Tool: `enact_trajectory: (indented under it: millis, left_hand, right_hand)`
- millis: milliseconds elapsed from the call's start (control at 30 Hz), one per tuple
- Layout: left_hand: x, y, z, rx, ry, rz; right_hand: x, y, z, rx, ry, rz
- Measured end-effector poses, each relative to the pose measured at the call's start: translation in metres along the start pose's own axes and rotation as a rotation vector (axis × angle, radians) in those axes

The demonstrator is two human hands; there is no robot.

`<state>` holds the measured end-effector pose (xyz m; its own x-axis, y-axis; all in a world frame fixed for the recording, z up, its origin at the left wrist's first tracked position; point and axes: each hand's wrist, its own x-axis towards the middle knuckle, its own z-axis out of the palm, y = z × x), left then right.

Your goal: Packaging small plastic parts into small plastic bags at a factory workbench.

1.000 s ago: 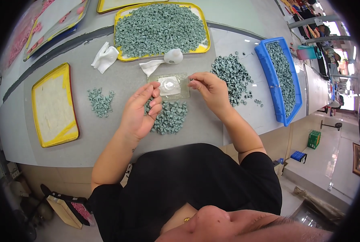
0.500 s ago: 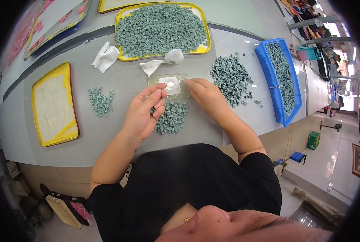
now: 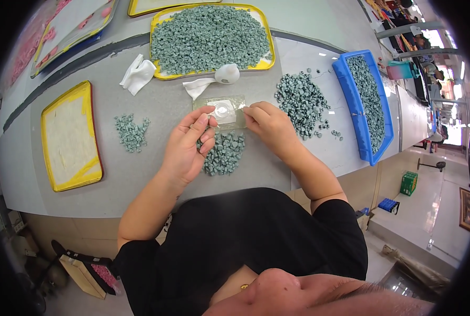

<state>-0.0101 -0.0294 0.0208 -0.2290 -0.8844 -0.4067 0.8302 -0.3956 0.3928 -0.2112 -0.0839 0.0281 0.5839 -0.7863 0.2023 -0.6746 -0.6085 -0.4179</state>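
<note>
My left hand (image 3: 186, 143) is closed in a pinch at the left side of a flat, clear-greenish plate (image 3: 237, 120). The plate lies on the table with a white square (image 3: 225, 117) and a round shiny spot on it. Whatever sits between the left fingertips is too small to make out. Over the plate's right edge my right hand (image 3: 269, 125) pinches too, and its fingertips hide anything held. A pile of small green stones (image 3: 224, 158) lies just below the plate, partly behind my left hand. Dark, glossy green stones (image 3: 299, 102) are spread to the right of my right hand.
A yellow-rimmed tray heaped with green stones (image 3: 208, 39) stands at the back. White cloths (image 3: 138, 75) lie before it. At left are a small stone pile (image 3: 131, 132) and a yellow-rimmed tray (image 3: 69, 142). A blue bin (image 3: 357, 113) of stones stands right.
The fingertips of both hands have shifted slightly at the plate, with the left thumb and finger a little lower and further left. The piles and trays have not moved.
</note>
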Motion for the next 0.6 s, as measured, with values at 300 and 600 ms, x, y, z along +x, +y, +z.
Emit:
enact_trajectory:
  millis: [300,600]
  left_hand:
    - [-0.001,-0.007,-0.009,0.071,-0.005,0.045]
    - [-0.002,-0.006,-0.004,0.109,0.04,-0.012]
  right_hand:
    - [0.011,-0.009,-0.001,-0.095,0.171,-0.39]
    - [0.014,-0.013,0.006,-0.158,0.181,-0.437]
